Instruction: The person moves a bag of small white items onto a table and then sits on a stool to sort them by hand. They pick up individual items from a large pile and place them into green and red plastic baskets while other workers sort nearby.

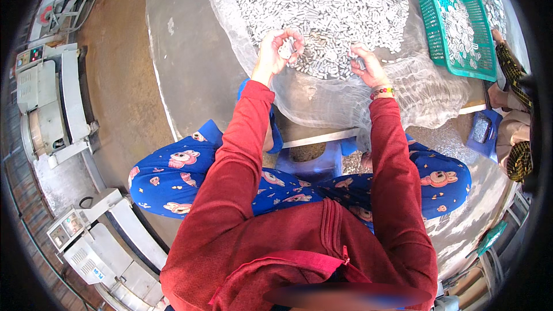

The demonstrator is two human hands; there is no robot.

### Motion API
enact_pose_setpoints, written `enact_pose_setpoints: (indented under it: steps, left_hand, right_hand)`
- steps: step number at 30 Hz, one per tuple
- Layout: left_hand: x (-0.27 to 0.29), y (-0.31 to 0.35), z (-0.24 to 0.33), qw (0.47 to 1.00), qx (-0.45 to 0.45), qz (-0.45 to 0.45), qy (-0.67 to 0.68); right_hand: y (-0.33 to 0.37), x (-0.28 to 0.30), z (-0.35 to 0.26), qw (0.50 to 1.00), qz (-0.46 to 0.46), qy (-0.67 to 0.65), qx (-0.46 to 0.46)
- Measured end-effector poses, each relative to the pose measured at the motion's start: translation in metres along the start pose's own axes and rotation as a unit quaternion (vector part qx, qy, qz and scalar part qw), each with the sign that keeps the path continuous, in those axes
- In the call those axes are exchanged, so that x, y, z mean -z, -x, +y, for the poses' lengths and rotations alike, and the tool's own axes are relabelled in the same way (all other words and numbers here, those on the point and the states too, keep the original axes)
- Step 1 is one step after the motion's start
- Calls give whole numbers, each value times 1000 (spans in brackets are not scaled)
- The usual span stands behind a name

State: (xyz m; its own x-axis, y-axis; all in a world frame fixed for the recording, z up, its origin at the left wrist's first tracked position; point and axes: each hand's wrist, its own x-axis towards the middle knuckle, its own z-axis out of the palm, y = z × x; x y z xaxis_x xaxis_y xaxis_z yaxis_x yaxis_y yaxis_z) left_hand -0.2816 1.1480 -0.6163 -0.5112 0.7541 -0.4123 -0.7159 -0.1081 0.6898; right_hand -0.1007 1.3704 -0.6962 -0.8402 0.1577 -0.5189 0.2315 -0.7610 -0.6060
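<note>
A broad heap of small silvery metal pieces (322, 0) lies in front of me on a white mesh net (322, 101). At its near left edge my left hand (271, 55) is turned palm up, its fingers curled round a few of the pale metal pieces (285, 49). My right hand (371, 70) is at the near right edge of the heap, thumb and fingers closed on small grey metal pieces (360, 62). How many pieces each hand holds, and their exact shape, is too small to tell. Both wrists come out of red sleeves.
A green plastic basket (489, 60) with more metal pieces stands to the right on the grey table (184, 40). Beyond it a co-worker's hand (497, 35) reaches in. A blue plastic stool (314, 161) is below the table edge. Grey machines (46, 98) line the left.
</note>
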Motion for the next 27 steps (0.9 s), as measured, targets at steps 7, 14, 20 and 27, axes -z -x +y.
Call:
enact_pose_setpoints:
  steps: [7,14,20,27]
  left_hand:
    - [-23,-14,-54,651,-86,-4,-754]
    - [2,-26,-39,911,-41,55,-406]
    - [9,-5,11,998,-3,-50,-30]
    - [9,-30,-35,549,-204,-48,-809]
  right_hand:
    - [37,-28,-25,997,-26,21,75]
    - [12,-46,-6,965,52,255,19]
    - [-19,-53,34,633,154,734,194]
    - [-19,-40,19,804,143,504,282]
